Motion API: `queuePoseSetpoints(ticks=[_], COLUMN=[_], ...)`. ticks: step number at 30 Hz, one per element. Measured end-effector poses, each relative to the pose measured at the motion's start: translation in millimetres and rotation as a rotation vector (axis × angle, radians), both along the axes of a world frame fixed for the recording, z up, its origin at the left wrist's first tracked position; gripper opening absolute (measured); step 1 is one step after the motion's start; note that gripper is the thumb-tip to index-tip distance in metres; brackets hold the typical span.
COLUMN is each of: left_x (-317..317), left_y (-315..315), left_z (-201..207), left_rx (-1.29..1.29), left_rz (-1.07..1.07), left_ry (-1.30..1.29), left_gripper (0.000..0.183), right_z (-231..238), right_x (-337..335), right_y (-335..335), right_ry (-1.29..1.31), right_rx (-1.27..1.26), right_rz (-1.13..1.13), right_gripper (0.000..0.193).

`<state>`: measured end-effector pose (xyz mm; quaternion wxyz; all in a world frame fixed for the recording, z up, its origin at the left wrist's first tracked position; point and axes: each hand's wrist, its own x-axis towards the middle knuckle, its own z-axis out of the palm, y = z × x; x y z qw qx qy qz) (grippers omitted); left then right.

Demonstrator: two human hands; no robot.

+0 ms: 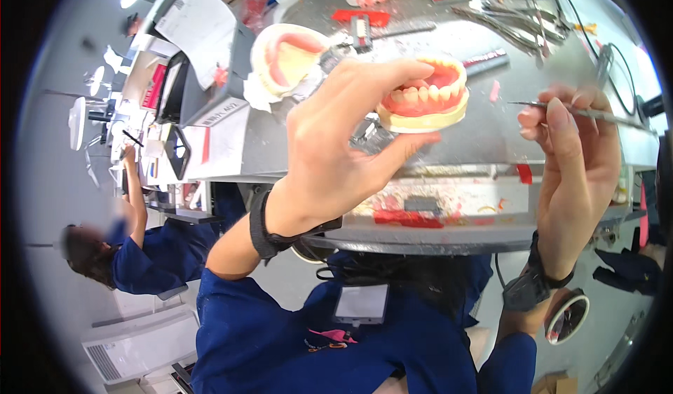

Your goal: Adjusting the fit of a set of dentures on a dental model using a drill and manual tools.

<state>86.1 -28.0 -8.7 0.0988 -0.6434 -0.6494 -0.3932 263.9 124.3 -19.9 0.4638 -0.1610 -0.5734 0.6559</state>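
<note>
My left hand [343,124] is closed around a dental model [425,106], with the thumb under its pale yellow base and the fingers over the top. Cream teeth sit in pink wax gum along its arch, and part of it is hidden by my fingers. To the right, my right hand [571,131] pinches a thin metal carving tool [606,116], its pointed tip toward the model but apart from it. A second plaster model [287,57] with a pink ridge rests on the bench left of my left hand.
Red wax pieces [361,18] and shavings litter the grey bench [266,148]. Pliers and metal tools [505,26] lie at the back right, near a black cable [617,71]. An open drawer [449,198] holds wax scraps below the bench edge. Another person [154,261] sits at the left.
</note>
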Motion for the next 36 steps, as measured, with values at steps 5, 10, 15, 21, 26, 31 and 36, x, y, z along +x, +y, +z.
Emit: queuePoseSetpoints(ticks=[5,10,15,21,26,31,36], left_x=[-12,-19,-18,-21,-23,-20,-25], left_y=[-2,-6,-8,-13,-14,-16,-17], left_z=[21,27,20,17,16,12,13], left_rx=[0.002,0.043,0.124,0.139,0.179,0.198,0.195], left_rz=[-0.019,-0.016,-0.043,-0.056,-0.082,-0.079,-0.102], left_ry=[-0.21,-0.086,-0.279,-0.23,-0.204,-0.253,-0.195], left_gripper=[0.062,0.056,0.055,0.055,0.055,0.055,0.056], right_z=[-4,0,6,6,7,9,12], right_x=[-37,-58,-61,-60,-57,-55,-54], right_y=[-20,-33,-37,-41,-40,-37,-38], right_ry=[0.248,0.341,0.318,0.29,0.235,0.195,0.162], right_rx=[0.173,0.122,0.145,0.166,0.294,0.375,0.4], right_rz=[0.051,0.093,0.077,0.073,0.092,0.11,0.106], right_gripper=[0.014,0.014,0.014,0.012,0.015,0.016,0.017])
